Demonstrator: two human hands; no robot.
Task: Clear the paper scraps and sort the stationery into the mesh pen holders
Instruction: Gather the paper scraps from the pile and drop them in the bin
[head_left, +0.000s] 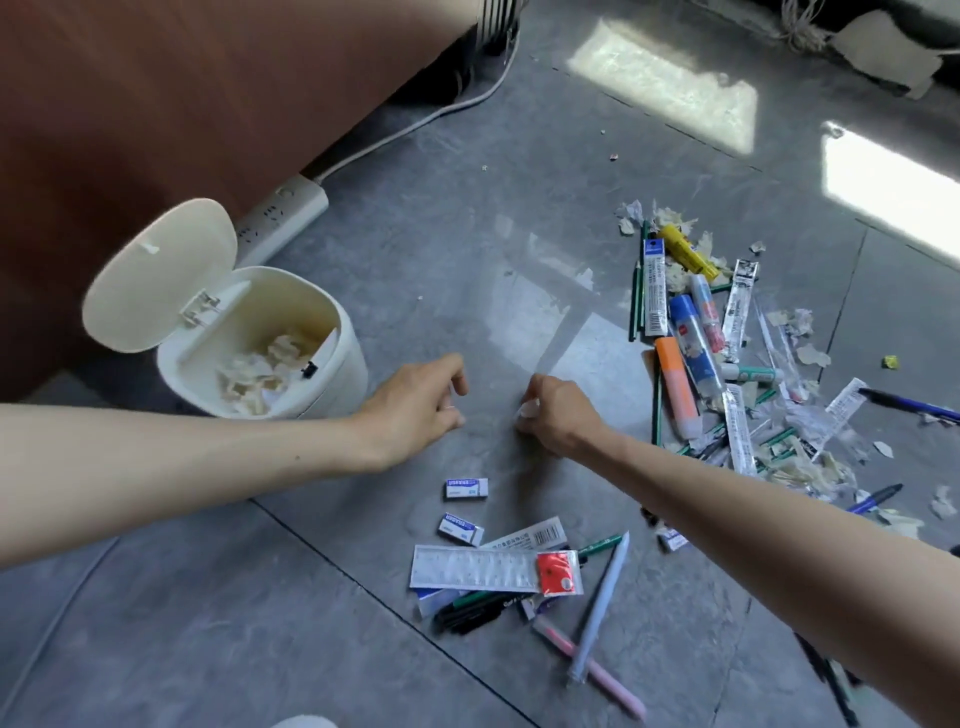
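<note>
Floor tiles (467, 234), grey, glossy and streaked with glare, carry everything you are working on. At their left side, against a brown panel, stands the cream plastic bin (332, 384), a smooth round tub with its hinged lid (156, 275) tipped back and crumpled paper (249, 379) already lying inside. Toward the right edge sprawls the heap of stationery (693, 332): glue sticks, a highlighter, green pencils and pens in crinkly clear sleeves, most with their long axes running away from you, and torn pale scraps (800, 467) are scattered through them. Nearer you lies a smaller cluster: a clear ruler (472, 566) in its sleeve, two boxy erasers (466, 489) and a few pens. No mesh pen holder shows anywhere in view. Your left hand (415, 408) hovers low with its fingers curled, and I cannot tell whether they hold anything. Your right hand (558, 415), just beside it, pinches a small white paper scrap (529, 410) at its fingertips. The bin's open mouth lies to the left of that scrap, beyond your left hand, which is the nearer of the two to it, so I judge you must either carry the scrap across or pass it over.
</note>
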